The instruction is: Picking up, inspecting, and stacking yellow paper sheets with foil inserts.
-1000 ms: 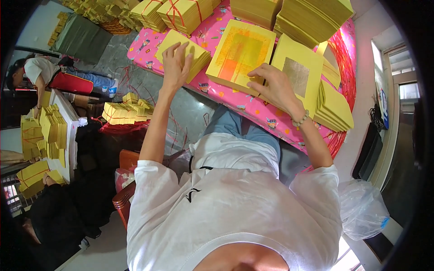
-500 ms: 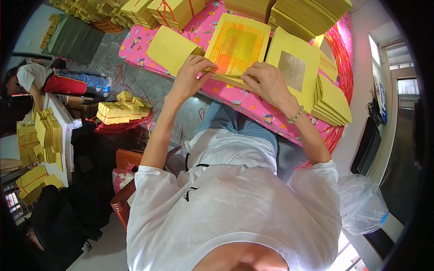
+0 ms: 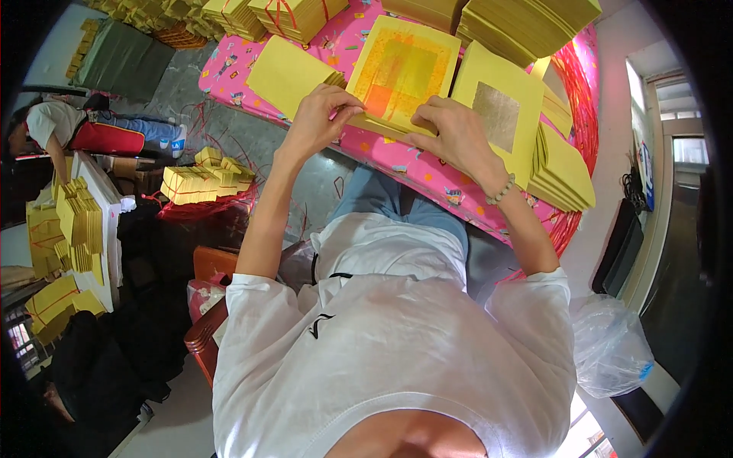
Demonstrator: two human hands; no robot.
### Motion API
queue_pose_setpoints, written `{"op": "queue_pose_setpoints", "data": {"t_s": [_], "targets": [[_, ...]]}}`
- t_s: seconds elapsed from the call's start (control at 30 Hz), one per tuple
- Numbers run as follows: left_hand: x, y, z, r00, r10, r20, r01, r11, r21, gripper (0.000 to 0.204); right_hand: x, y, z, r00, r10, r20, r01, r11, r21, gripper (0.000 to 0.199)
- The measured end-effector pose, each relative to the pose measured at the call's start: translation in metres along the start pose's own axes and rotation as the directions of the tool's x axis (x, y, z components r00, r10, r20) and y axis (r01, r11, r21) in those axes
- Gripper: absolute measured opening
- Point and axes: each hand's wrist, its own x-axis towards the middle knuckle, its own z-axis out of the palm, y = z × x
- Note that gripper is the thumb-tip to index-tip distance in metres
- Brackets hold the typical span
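The left hand (image 3: pixel 321 118) has its grip pinched on the near left edge of the yellow sheet with the orange printed square (image 3: pixel 401 72), and the right hand (image 3: pixel 456 133) presses fingers down on the near right edge of the same sheet, which lies on top of a thin stack in the upper middle of the frame, on the desk (image 3: pixel 427 172) with its pink patterned cover; both grips are closed on paper, not released. To do this well, I'd say the two hands should keep the edge square to the stack below and slide only the top sheet, thumbs lifting lightly so nothing underneath drags along. Just left of the left hand lies a plain yellow stack (image 3: pixel 286 72); right of the right hand, a yellow sheet with a dull gold square (image 3: pixel 500 114), and beyond it fanned yellow stacks (image 3: pixel 561 164) toward the right. Along the top edge sit tied bundles (image 3: pixel 294 15) bound with red string. At centre left, loose yellow bundles (image 3: pixel 202 179) rest on the floor amid red string, and at far left another person (image 3: pixel 53 130) bends beside tall yellow piles (image 3: pixel 76 221)
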Motion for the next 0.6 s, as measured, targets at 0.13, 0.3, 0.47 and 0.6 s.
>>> {"op": "queue_pose_setpoints", "data": {"t_s": [0.13, 0.3, 0.47, 0.6], "targets": [[0.0000, -0.0015, 0.0012, 1.000, 0.000, -0.019, 0.000, 1.000, -0.002, 0.010, 0.0018, 0.0019, 0.0008, 0.998, 0.051, 0.021, -0.052, 0.998, 0.019, 0.022], [0.0008, -0.0017, 0.0023, 1.000, -0.003, -0.026, 0.003, 1.000, 0.000, 0.010, 0.0020, 0.0031, 0.0031, 0.998, 0.066, -0.016, -0.065, 0.995, 0.070, 0.024], [0.0009, 0.0001, 0.0018, 0.999, -0.024, -0.033, 0.023, 1.000, -0.017, 0.010, 0.0026, 0.0030, 0.0031, 0.995, 0.095, -0.005, -0.094, 0.991, 0.099, 0.025], [0.0008, 0.0009, 0.0020, 0.999, -0.038, -0.027, 0.038, 0.999, -0.017, 0.011, 0.0027, 0.0022, 0.0027, 0.995, 0.103, -0.011, -0.101, 0.990, 0.095, 0.025]]}}
